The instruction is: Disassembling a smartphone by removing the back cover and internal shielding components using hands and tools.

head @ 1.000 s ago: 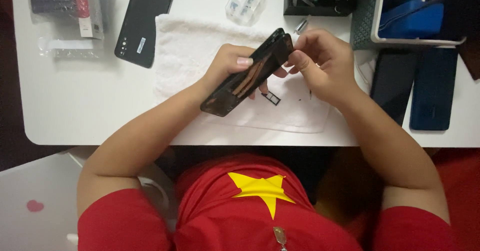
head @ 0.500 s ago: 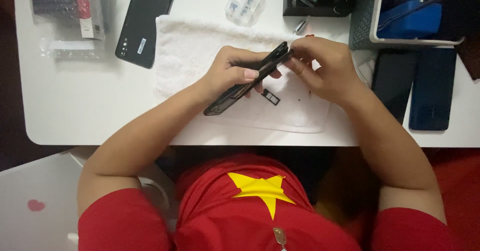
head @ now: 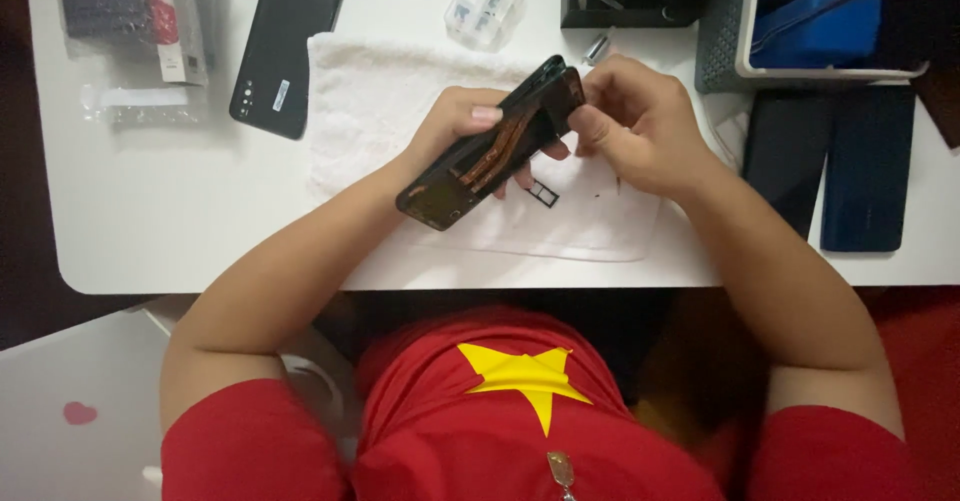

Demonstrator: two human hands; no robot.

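Phone point(head: 488, 151): black, back cover off, insides with an orange strip showing, tilted above the towel point(head: 380, 91).
Left hand point(head: 455, 126): gripped the phone's middle.
Right hand point(head: 635, 126): pinched its top end.
Tray point(head: 543, 194): small, on the towel below.

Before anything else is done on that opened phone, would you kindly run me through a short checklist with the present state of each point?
1. Opened phone firmly held: ok, the left hand grips it, tilted up off the towel.
2. Right hand at the phone's top end: ok, fingers pinch there; what they pinch cannot be told.
3. White towel under the work: ok, it lies beneath both hands.
4. Small card tray safe: ok, it lies flat on the towel below the phone.
5. Back cover clear of the work: ok, it lies apart, left of the towel.
6. Loose screws accounted for: cannot tell, too small.
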